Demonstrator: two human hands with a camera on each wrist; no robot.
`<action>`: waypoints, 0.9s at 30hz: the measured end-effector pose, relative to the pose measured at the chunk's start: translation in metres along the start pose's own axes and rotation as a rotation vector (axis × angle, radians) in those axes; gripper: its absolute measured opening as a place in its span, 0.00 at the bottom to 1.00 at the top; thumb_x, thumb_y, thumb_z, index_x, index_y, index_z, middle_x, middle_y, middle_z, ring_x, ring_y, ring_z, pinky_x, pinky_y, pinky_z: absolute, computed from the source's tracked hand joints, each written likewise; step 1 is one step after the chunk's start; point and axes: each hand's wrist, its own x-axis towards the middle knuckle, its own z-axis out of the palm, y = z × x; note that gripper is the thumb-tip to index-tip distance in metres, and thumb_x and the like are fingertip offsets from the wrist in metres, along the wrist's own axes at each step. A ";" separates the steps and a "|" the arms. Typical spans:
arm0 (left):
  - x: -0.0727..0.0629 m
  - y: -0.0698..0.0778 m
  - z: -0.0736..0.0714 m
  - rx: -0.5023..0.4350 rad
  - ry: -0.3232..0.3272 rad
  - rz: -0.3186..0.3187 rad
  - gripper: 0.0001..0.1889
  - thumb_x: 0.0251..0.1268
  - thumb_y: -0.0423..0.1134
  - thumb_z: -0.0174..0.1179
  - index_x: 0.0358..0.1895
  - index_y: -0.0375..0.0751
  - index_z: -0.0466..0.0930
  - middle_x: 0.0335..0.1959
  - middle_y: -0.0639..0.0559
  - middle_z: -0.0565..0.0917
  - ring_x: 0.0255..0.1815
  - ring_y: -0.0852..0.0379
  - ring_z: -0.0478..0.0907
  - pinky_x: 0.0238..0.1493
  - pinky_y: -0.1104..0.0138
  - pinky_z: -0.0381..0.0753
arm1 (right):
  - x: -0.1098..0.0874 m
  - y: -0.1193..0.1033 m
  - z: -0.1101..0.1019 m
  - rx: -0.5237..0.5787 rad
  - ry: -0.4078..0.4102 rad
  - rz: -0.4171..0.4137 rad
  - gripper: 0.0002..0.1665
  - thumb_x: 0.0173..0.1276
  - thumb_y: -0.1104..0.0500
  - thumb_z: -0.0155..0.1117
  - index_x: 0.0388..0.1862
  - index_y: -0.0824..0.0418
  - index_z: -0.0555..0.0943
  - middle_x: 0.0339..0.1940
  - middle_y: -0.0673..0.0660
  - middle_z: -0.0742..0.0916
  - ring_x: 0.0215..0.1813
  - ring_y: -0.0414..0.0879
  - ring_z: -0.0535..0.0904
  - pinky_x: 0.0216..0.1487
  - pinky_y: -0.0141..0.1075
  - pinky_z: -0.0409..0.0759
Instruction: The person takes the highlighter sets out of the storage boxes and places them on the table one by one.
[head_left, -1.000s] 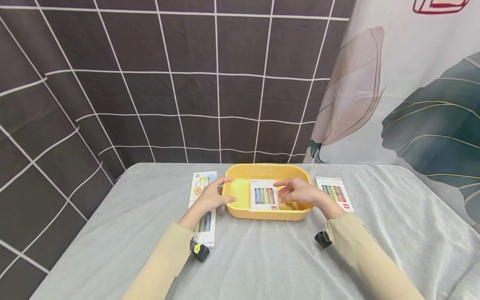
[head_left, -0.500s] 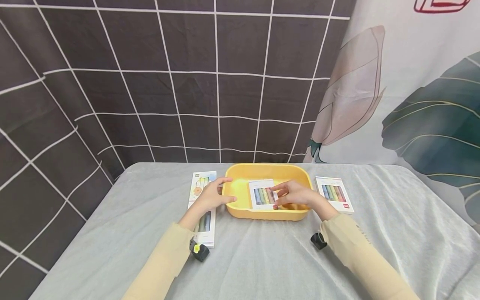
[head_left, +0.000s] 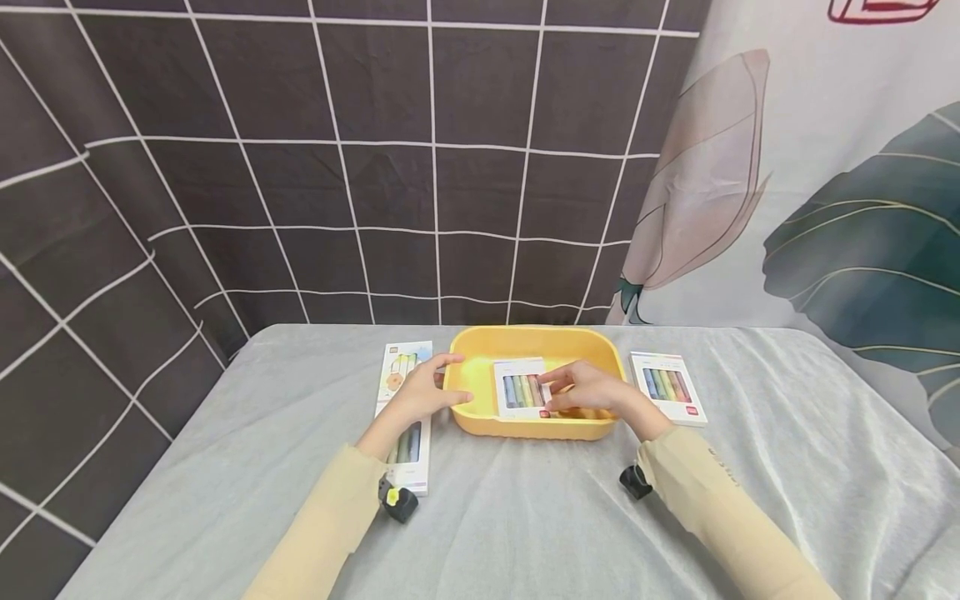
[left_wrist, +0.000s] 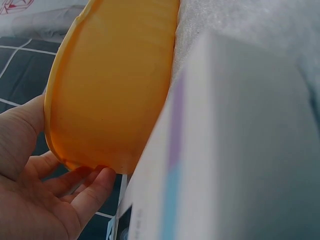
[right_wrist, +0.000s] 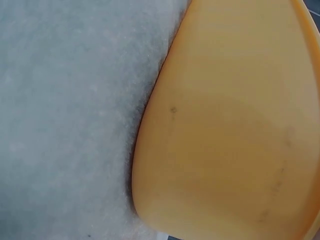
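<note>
A yellow plastic bin [head_left: 495,428] stands at the back middle of the grey-covered table. My left hand [head_left: 422,392] grips its left end, and the left wrist view shows the thumb at the rim and the fingers round the outer wall [left_wrist: 110,85]. Inside the bin is a white box of crayon-like sticks [head_left: 517,388], their colours showing through a window. With thumb and fingers, my right hand [head_left: 588,390] pinches that box by its right edge. Only the bin's outer side [right_wrist: 225,130] and the cloth show in the right wrist view; the hand is hidden there.
A long white box [head_left: 410,467] with a similar window lies left of the bin, partly under my left forearm. To the right of the bin lies another small windowed box [head_left: 667,389]. Behind the table hangs a dark gridded curtain [head_left: 390,192].
My right hand has moved left and taken hold of the box in the bin. That box has shifted slightly left. My left hand stays on the bin's end.
</note>
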 end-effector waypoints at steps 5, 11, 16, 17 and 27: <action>0.000 0.000 0.000 0.001 -0.003 -0.009 0.34 0.45 0.39 0.69 0.60 0.45 0.69 0.57 0.44 0.73 0.53 0.46 0.73 0.51 0.56 0.73 | 0.001 -0.002 0.002 0.009 -0.003 -0.006 0.29 0.54 0.58 0.67 0.56 0.65 0.76 0.49 0.65 0.82 0.53 0.55 0.73 0.53 0.46 0.70; -0.001 0.001 -0.001 -0.001 -0.001 -0.012 0.34 0.45 0.38 0.69 0.60 0.44 0.69 0.58 0.44 0.73 0.53 0.46 0.73 0.51 0.56 0.73 | 0.004 -0.005 0.006 0.043 -0.021 -0.017 0.29 0.54 0.58 0.67 0.56 0.64 0.75 0.51 0.65 0.81 0.56 0.56 0.72 0.55 0.47 0.69; -0.001 0.002 -0.001 -0.007 -0.008 -0.006 0.34 0.46 0.38 0.69 0.60 0.43 0.69 0.57 0.43 0.73 0.53 0.45 0.73 0.50 0.56 0.74 | 0.005 -0.009 0.008 0.052 -0.032 -0.040 0.29 0.56 0.58 0.66 0.57 0.65 0.75 0.52 0.65 0.80 0.57 0.56 0.72 0.55 0.47 0.70; -0.001 0.002 -0.001 -0.011 -0.010 -0.007 0.34 0.46 0.38 0.69 0.61 0.43 0.69 0.57 0.43 0.73 0.53 0.45 0.73 0.50 0.56 0.74 | 0.006 -0.009 0.008 0.051 -0.034 -0.050 0.29 0.56 0.58 0.65 0.57 0.65 0.74 0.52 0.65 0.80 0.57 0.56 0.73 0.55 0.46 0.70; -0.002 0.002 -0.003 -0.025 -0.026 0.011 0.34 0.46 0.38 0.69 0.61 0.41 0.68 0.58 0.41 0.73 0.54 0.43 0.73 0.53 0.55 0.73 | 0.010 -0.006 0.011 0.119 -0.049 -0.087 0.28 0.57 0.59 0.65 0.57 0.66 0.74 0.53 0.65 0.80 0.57 0.56 0.73 0.56 0.45 0.70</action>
